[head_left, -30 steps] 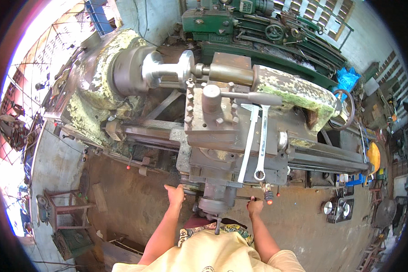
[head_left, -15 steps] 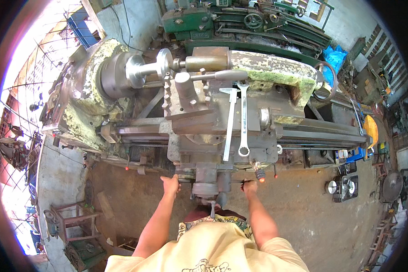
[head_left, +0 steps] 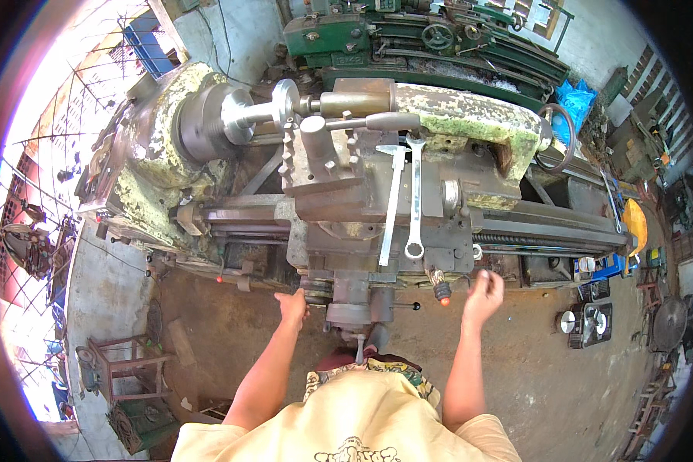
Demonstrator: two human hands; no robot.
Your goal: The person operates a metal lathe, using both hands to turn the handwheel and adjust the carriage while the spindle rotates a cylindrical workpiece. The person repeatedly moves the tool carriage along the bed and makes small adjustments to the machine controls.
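Item: left hand [head_left: 291, 306], fingers bent at a dark, round metal handwheel [head_left: 316, 290]; I cannot tell whether they grip it.
Item: right hand [head_left: 483, 297], fingers partly curled; I cannot tell whether they close on anything. Orange-tipped, coil-wrapped lever [head_left: 441, 292] just left of them.
Item: silver, spool-shaped metal workpiece [head_left: 259, 114], well beyond the left fingers, beside a grey, round metal chuck [head_left: 207, 123].
Item: silver metal caliper [head_left: 393, 208] and silver metal wrench [head_left: 416, 202], lying beyond and between both sets of fingers.
Handling note: I judge slow, even handwheel turns best, fingers clear of the chuck, loose tools put aside.
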